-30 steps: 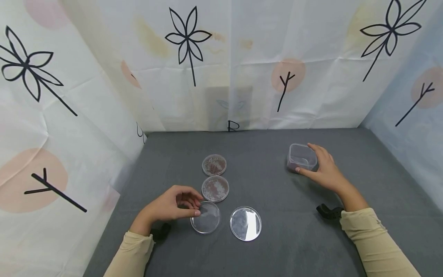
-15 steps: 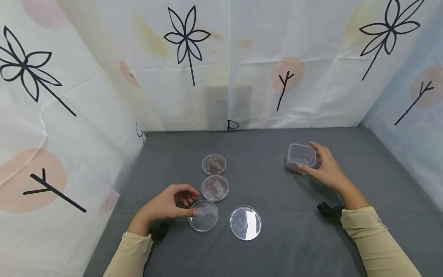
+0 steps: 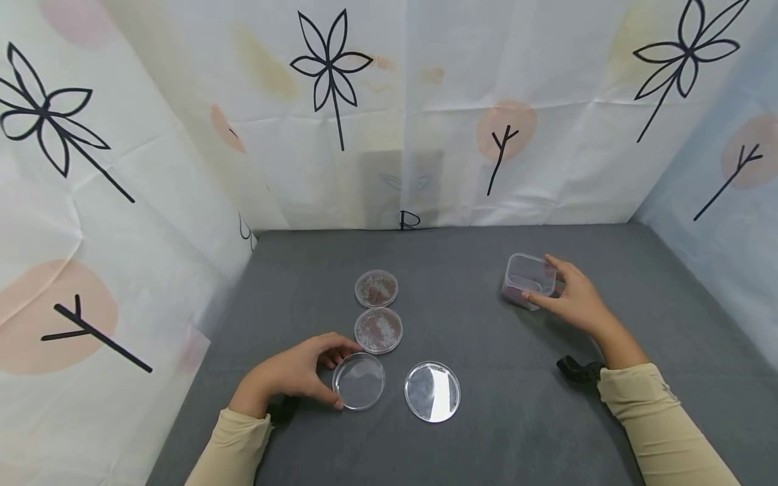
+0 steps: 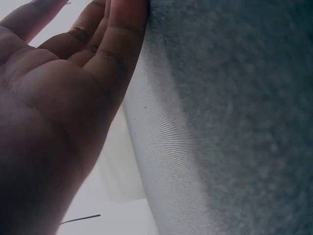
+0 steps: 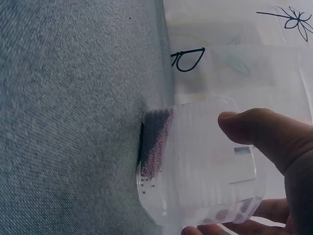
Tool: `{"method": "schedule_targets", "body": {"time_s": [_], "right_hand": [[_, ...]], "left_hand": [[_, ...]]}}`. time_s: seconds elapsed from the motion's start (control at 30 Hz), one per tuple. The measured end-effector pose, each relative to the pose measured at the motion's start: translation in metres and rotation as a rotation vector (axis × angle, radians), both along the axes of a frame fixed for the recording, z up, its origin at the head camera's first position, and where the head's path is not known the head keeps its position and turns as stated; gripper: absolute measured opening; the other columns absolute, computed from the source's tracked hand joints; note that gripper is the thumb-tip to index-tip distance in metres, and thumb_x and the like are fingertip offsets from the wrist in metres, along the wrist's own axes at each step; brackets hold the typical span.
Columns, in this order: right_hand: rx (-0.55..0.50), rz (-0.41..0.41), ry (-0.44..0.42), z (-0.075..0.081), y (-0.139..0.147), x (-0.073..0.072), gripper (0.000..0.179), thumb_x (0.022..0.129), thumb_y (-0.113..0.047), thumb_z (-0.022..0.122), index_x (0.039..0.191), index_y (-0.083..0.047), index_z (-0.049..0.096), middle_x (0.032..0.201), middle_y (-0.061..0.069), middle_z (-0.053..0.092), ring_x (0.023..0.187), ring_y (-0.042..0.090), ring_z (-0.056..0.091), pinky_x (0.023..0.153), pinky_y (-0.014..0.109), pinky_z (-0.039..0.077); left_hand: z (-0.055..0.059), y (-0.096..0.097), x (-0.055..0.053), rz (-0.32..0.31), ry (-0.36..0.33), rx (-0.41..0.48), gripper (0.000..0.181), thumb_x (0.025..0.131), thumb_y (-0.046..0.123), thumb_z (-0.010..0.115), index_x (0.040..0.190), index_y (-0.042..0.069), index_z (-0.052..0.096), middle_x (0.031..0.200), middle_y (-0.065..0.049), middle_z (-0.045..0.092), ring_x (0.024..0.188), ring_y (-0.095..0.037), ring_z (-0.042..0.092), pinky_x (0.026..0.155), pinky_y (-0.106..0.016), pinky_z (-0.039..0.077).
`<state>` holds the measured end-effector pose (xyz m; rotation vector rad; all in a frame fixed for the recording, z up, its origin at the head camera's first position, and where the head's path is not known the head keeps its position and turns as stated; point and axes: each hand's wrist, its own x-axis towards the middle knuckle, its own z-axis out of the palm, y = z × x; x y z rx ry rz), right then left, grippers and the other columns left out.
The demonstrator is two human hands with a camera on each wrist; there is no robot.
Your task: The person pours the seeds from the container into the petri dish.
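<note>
My left hand point(image 3: 298, 371) holds a clear, round petri dish point(image 3: 360, 382) by its left side, thumb at the near rim and fingers at the far rim. Nothing shows inside that dish. On the right, my right hand point(image 3: 574, 300) grips a see-through plastic box point(image 5: 210, 166), thumb on one side and fingers on the other. Small pinkish-purple grains point(image 5: 159, 142) are heaped toward one side of the box's bottom, and the box leans slightly. In the left wrist view the palm point(image 4: 54, 112) shows, but the dish is hidden.
Two covered-looking dishes with brownish grains, the far one point(image 3: 376, 289) and the nearer one point(image 3: 378, 331), line up behind the held dish. A clear shiny disc point(image 3: 432, 392) lies to its right. Printed cloth walls point(image 3: 462, 175) border the grey table point(image 3: 486, 432).
My left thumb has moved from over the clear dish to its near rim, the fingers to its far edge. The right hand has shifted its hold, and the box now leans slightly.
</note>
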<state>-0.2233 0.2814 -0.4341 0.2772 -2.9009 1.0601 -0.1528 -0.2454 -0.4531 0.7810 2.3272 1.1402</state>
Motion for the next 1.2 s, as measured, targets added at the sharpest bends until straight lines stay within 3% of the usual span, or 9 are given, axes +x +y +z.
{"method": "schedule_targets", "body": {"time_s": [0.23,0.53,0.8,1.2], "right_hand": [[-0.034,-0.005,0.069,0.004,-0.009,0.004,0.100,0.091,-0.029,0.086,0.163,0.007,0.029,0.147,0.035,0.044,0.135,0.061,0.045,0.100,0.069,0.053],[-0.082,0.017,0.072,0.010,-0.025,0.007,0.099,0.090,-0.032,0.088,0.165,0.000,0.032,0.147,0.028,0.047,0.139,0.055,0.045,0.103,0.069,0.051],[-0.088,0.045,0.080,0.008,-0.033,0.008,0.097,0.089,-0.029,0.089,0.164,0.000,0.034,0.147,0.028,0.049,0.139,0.054,0.046,0.103,0.067,0.053],[-0.084,0.055,0.071,0.011,-0.036,0.011,0.096,0.089,-0.031,0.089,0.164,-0.002,0.036,0.148,0.026,0.049,0.140,0.053,0.047,0.104,0.066,0.053]], "left_hand": [[0.000,0.002,0.001,0.021,0.010,-0.019,0.082,0.069,0.029,0.102,0.140,0.016,0.065,0.121,-0.004,0.064,0.108,-0.017,0.060,0.096,-0.027,0.054],[0.001,0.004,0.003,0.051,0.004,-0.015,0.081,0.067,0.028,0.103,0.138,0.014,0.067,0.121,-0.004,0.065,0.108,-0.019,0.063,0.097,-0.028,0.057],[0.002,0.008,0.004,0.037,0.067,-0.007,0.080,0.067,0.027,0.103,0.137,0.013,0.068,0.120,-0.001,0.068,0.109,-0.019,0.064,0.100,-0.029,0.055],[0.004,0.011,0.007,0.052,0.083,-0.017,0.079,0.066,0.028,0.104,0.135,0.013,0.069,0.118,-0.001,0.070,0.106,-0.017,0.066,0.097,-0.029,0.056]]}}
